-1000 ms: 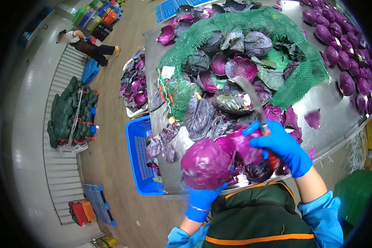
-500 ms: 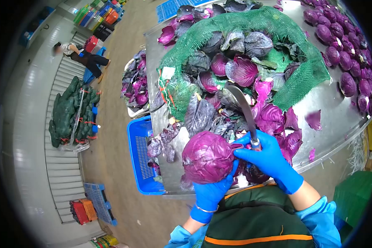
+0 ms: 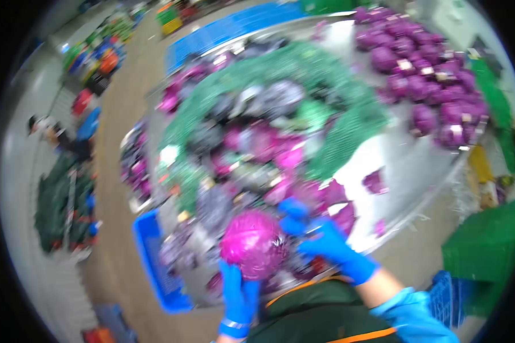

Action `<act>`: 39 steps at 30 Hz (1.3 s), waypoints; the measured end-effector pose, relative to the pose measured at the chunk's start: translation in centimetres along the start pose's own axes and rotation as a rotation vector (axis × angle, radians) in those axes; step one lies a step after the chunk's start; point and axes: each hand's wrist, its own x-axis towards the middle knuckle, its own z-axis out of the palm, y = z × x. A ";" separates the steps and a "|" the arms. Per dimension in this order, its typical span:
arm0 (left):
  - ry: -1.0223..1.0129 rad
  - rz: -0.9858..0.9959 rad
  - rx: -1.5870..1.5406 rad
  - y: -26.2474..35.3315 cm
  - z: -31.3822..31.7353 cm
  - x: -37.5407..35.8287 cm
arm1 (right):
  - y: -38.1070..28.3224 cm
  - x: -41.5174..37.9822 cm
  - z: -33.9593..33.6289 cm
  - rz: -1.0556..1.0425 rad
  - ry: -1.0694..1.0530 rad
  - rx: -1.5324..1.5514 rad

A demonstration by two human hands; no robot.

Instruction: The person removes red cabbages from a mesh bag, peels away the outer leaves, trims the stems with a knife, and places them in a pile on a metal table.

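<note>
Blurred by motion, a peeled purple cabbage point(image 3: 253, 244) rests in my left hand point(image 3: 238, 292), whose blue-gloved fingers support it from below. My right hand point(image 3: 333, 246), also gloved in blue, is just right of the cabbage with its fingers bent together; a small glint shows at them, but the knife blade cannot be made out. Blue fingers also show at the cabbage's upper right. Beyond the hands, a green mesh bag point(image 3: 349, 123) lies spread on the metal table point(image 3: 406, 154), with dark and purple leaves point(image 3: 263, 140) in and around it.
Many purple cabbages point(image 3: 420, 63) are heaped at the table's far right. A blue basket point(image 3: 149, 251) stands by the left edge, near a container of leaves point(image 3: 136, 166). A green bin point(image 3: 486, 246) is at right. A person point(image 3: 60, 134) stands at far left.
The view has swung, shifting the table and its contents leftward. The cabbage has turned in my left hand and looks smoother and brighter. The knife blade, clear before, is no longer distinguishable.
</note>
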 end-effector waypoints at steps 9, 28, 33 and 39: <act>-0.526 0.289 0.982 -3.2 8.9 9.5 | 3.3 -6.3 -16.2 -0.381 0.634 0.734; -0.003 0.170 0.959 -8.7 13.9 31.4 | -11.2 -2.6 -44.0 -0.420 0.279 0.900; -0.262 0.884 1.930 -9.1 20.7 36.6 | -11.1 12.4 -28.7 0.272 0.214 0.125; -0.184 0.623 2.071 -9.4 19.8 41.2 | -9.4 16.5 -22.8 0.304 0.224 0.293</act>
